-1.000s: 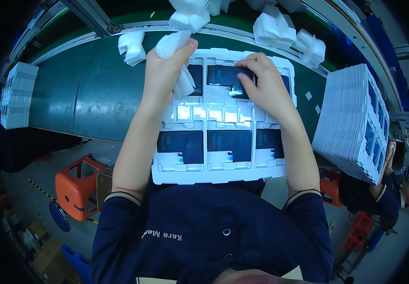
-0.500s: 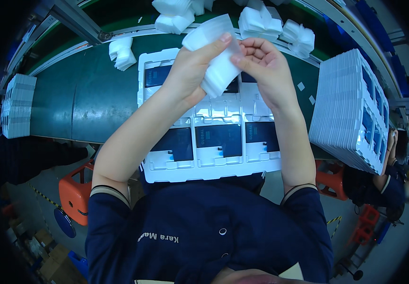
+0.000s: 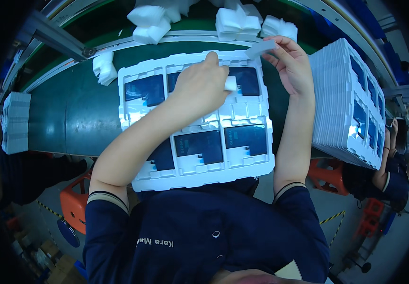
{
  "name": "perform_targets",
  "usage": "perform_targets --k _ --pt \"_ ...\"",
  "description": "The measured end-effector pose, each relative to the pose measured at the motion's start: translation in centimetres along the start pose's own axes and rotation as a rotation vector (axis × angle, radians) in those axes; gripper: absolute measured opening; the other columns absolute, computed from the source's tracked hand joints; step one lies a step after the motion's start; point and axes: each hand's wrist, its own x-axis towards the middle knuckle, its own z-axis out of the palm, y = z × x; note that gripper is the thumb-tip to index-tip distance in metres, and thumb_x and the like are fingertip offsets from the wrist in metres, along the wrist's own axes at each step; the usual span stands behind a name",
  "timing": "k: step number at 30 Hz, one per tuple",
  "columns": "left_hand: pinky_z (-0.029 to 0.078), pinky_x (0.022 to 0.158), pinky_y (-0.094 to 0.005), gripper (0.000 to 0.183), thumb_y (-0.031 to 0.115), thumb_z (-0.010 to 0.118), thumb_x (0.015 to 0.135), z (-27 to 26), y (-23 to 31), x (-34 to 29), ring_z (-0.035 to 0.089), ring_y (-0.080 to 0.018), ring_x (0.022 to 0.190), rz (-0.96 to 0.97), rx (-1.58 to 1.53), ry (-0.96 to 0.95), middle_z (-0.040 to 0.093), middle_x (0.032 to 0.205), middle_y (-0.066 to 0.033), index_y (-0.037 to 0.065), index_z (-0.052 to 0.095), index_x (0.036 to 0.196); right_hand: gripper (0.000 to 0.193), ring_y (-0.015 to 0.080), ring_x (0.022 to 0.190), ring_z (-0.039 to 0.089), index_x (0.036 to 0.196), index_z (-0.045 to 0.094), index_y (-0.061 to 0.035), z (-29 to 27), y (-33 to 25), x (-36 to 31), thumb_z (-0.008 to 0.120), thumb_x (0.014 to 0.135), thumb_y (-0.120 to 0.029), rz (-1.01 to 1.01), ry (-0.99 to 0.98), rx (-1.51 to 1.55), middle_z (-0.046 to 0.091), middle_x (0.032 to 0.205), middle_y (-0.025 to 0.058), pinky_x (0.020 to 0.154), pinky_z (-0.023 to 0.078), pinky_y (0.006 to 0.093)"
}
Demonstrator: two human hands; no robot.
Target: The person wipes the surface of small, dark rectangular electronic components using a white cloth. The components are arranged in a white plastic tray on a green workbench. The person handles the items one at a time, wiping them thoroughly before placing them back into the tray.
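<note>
Work at the white tray [image 3: 204,180]

Your right hand [image 3: 292,68] pinches a thin foam sheet [image 3: 261,48] between its fingers, at the tray's far right corner. Your left hand [image 3: 202,85], fingers curled around a foam wad [image 3: 231,84], is over the far row of dark flat pieces [image 3: 146,89].

Open green bench [image 3: 88,109] left of white tray [image 3: 204,178], tall tray stack [image 3: 332,94] blocking right

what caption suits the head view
Left hand clutching white padding over a tray of dark parts, right hand pinching a thin sheet.
</note>
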Motion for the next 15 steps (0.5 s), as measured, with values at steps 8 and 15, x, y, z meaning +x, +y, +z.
perform_targets --k 8,15 --pt "0.053 0.079 -0.0421 0.044 0.024 0.077 0.074 0.1 0.1 1.1 0.064 -0.0359 0.089 -0.078 0.075 -0.020 0.052 0.114 -0.0187 -0.005 0.063 0.104 0.017 0.0133 0.091 0.062 0.104 0.070 -0.0010 -1.6 -0.5 -0.7 0.066 0.088 -0.007 0.057 0.115 0.049 0.068 0.099 0.0072 0.084 0.050 0.0290" --pt "0.050 0.076 -0.0381 0.032 0.021 0.077 0.070 -1.0 -2.8 2.1 0.064 -0.0308 0.086 0.047 -0.378 -0.106 0.063 0.100 -0.0144 -0.001 0.066 0.090 0.021 0.0103 0.080 0.061 0.102 0.071 -0.0010 -1.4 0.8 -0.4 0.071 0.081 -0.006 0.048 0.143 -0.413 0.067 0.088 0.0046 0.076 0.048 0.0230"
